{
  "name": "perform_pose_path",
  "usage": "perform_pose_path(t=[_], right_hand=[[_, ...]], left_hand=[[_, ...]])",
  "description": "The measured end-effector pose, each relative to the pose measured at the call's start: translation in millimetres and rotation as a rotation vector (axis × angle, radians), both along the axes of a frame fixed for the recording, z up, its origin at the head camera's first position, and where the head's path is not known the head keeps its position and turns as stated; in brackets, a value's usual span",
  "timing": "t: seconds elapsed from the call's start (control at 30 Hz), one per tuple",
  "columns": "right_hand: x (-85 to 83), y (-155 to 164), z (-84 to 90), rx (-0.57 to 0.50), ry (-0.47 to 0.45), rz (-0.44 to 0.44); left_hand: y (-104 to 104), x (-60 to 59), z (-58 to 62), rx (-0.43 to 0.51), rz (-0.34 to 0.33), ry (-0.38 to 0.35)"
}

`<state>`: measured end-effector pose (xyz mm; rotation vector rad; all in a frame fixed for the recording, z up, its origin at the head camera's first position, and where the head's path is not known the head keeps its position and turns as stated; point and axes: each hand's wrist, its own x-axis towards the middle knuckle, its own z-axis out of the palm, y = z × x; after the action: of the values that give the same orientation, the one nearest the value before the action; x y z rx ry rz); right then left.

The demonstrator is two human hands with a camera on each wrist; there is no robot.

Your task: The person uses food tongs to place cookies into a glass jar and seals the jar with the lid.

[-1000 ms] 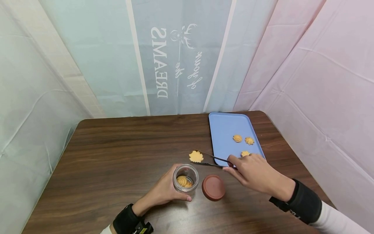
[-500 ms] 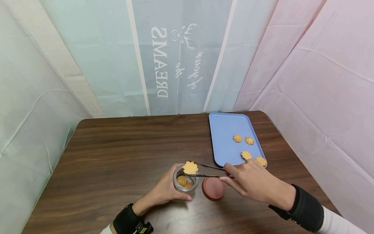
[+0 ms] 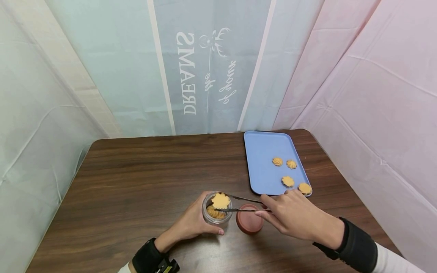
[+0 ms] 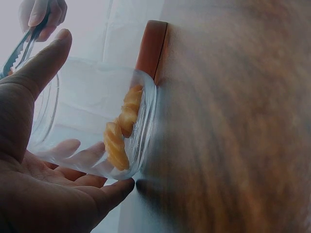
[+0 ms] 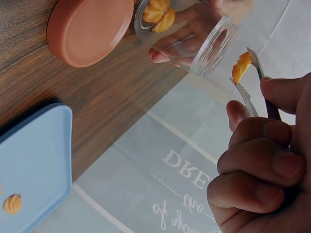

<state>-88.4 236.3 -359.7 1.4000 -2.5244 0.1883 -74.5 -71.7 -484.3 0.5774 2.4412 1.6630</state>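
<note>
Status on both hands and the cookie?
Left hand grips glass jar. Right hand pinches tongs, cookie in their grip over jar mouth. Lid beside jar, nothing blocking.

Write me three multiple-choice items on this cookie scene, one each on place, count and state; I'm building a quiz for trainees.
1. Where is the cookie held by the tongs?
A. over the jar mouth
B. on the tray
C. on the lid

2. How many cookies lie on the blue tray?
A. two
B. four
C. six

3. The jar is:
A. capped
B. lying on its side
C. open, lid beside it

Answers: 1 A, the cookie hangs above the rim; 2 B, four show on the tray; 3 C, the left hand holds it upright, uncapped.
</note>
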Motion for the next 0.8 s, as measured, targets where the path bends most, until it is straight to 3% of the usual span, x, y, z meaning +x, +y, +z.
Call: perform_pose_path(t=[0.6, 0.8], right_hand=[[-3.9, 8, 4.5, -0.004, -0.043, -0.103], [-8.4, 14, 3.0, -0.014, 0.014, -0.116]], left_hand=[[1, -0.4, -2.3, -0.023, 0.005, 0.055], [1, -0.4, -2.6, -0.022, 0.005, 0.061]])
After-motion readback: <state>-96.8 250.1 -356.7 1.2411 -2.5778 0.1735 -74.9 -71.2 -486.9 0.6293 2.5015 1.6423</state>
